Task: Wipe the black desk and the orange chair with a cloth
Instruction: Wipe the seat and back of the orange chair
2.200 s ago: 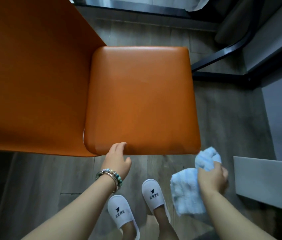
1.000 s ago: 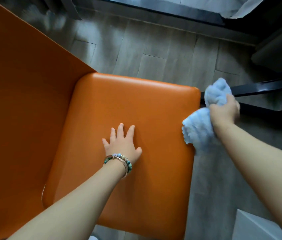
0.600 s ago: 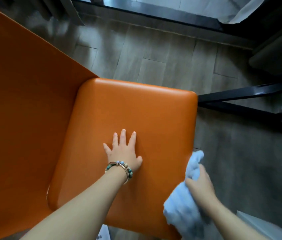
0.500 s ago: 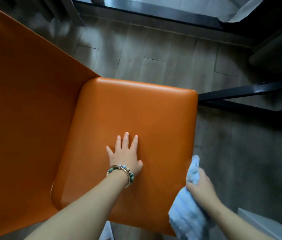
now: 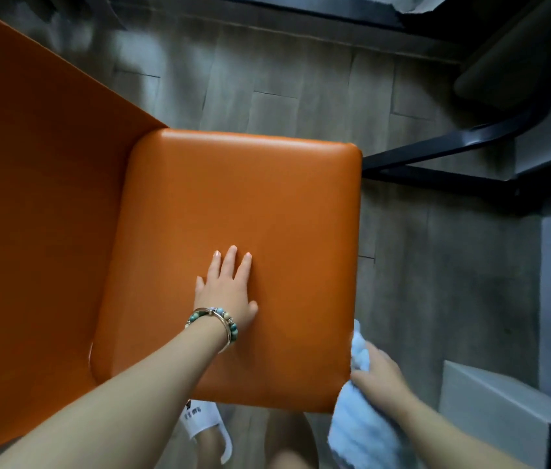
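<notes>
The orange chair (image 5: 250, 204) fills the left and middle of the head view, its backrest at the left and its padded seat in the centre. My left hand (image 5: 228, 289) lies flat on the seat with fingers spread, a beaded bracelet on the wrist. My right hand (image 5: 380, 375) grips a light blue cloth (image 5: 362, 431) against the seat's right side edge, near the front right corner. Part of the cloth hangs below the hand.
Black metal desk legs (image 5: 443, 154) cross the grey wood floor right of the chair. A grey box-like unit (image 5: 490, 401) stands at the lower right. A white slipper (image 5: 206, 424) on my foot shows below the seat's front edge.
My right hand has drawn the cloth along the seat's right edge from the far corner down to the near corner. My left hand has stayed flat on the seat.
</notes>
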The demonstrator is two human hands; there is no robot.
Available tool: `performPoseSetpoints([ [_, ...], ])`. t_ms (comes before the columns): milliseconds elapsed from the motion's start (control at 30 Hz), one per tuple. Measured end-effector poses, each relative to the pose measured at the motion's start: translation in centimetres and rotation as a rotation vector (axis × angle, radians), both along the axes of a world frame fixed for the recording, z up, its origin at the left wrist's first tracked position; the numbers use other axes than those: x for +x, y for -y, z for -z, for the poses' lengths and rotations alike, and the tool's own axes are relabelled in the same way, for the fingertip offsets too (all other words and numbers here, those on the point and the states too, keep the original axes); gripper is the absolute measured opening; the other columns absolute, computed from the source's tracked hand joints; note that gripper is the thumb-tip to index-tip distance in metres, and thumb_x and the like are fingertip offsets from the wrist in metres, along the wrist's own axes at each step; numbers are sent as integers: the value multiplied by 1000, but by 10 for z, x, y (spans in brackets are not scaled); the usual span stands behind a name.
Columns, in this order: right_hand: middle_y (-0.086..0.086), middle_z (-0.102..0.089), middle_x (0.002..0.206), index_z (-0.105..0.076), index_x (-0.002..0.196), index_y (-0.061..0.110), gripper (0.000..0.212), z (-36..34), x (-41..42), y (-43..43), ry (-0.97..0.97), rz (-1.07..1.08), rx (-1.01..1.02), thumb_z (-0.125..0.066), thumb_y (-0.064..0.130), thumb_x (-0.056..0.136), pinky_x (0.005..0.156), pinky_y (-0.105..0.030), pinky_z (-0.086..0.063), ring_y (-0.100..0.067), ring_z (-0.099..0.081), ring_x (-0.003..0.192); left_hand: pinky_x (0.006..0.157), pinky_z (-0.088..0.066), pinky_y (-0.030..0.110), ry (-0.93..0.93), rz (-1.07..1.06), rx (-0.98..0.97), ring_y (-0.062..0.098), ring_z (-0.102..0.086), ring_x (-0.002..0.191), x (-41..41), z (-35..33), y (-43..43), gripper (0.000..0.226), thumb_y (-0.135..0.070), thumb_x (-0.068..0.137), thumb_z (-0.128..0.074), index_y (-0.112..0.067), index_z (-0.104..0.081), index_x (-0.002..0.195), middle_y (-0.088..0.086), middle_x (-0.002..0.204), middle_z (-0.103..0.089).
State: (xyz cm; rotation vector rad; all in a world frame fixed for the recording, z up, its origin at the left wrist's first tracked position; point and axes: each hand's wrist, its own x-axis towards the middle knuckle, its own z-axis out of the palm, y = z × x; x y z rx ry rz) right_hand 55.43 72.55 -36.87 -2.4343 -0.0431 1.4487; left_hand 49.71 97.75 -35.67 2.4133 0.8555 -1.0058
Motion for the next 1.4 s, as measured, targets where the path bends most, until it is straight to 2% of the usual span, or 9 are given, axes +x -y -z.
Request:
performPoseSetpoints([
  [67,-3,-66,85,-61,83,22,48,7,27,-28,157,145,20,-29,54,96,78,-32,-47,-23,-61,82,115,-15,48,0,2,-6,21,9,145,-1,0,0,78,-38,90,-49,-31,1,149,-5,157,13],
  [200,-7,-54,103,-54,110,18,26,17,55,-60,360,221,-9,-45,21,85,79,-35,-46,-30,-56,94,114,-11,52,-6,56,12,17,3,146,-9,-2,-5,69,-35,92,-44,-34,-5,148,-8,158,7],
  [367,-9,-63,99,-53,109,27,62,7,-37,4,129,155,-157,-14,57,71,88,-38,-48,-32,-60,93,111,0,60,-38,146,71,17,4,146,-20,-5,-2,69,-38,93,-40,-36,1,148,-8,158,8],
  [467,-7,-60,107,-53,101,29,29,-1,-24,7,224,162,-210,-36,37,79,86,-41,-48,-31,-56,95,113,0,57,-15,103,40,18,6,146,-24,-7,-3,70,-37,92,-41,-35,1,148,-7,158,8],
  [567,1,-43,136,-54,115,27,36,-12,31,-45,563,190,-88,-49,26,80,94,-42,-40,-31,-41,116,115,-3,52,33,-31,57,19,8,146,-25,-7,-19,73,-38,92,-44,-34,3,148,-5,158,9],
  [833,2,-32,149,-57,123,23,49,-31,116,-240,786,-241,320,-61,11,76,101,-37,-29,-33,-34,123,115,-7,54,153,-411,201,23,11,145,-2,2,-114,86,-42,88,-55,-32,5,148,-8,157,12],
  [1000,9,-32,150,-50,131,31,54,-24,132,-329,891,-445,393,-59,19,80,95,-42,-35,-32,-36,124,114,-9,59,124,-806,-42,32,15,143,11,19,-146,118,-67,66,-67,-35,13,146,-3,156,20],
  [1200,15,-26,150,-22,143,44,62,0,121,-398,754,-873,267,-49,42,87,96,-53,-32,-29,-23,134,106,-17,68,3,-712,46,34,15,142,15,31,-141,127,-64,58,-75,-40,14,144,-3,154,24],
  [1400,10,-42,139,-41,130,42,43,16,137,-406,692,-1028,166,-41,48,88,89,-49,-33,-29,-31,126,107,-25,60,-35,-670,80,33,8,143,14,29,-142,124,-70,58,-71,-40,14,144,-3,155,21],
])
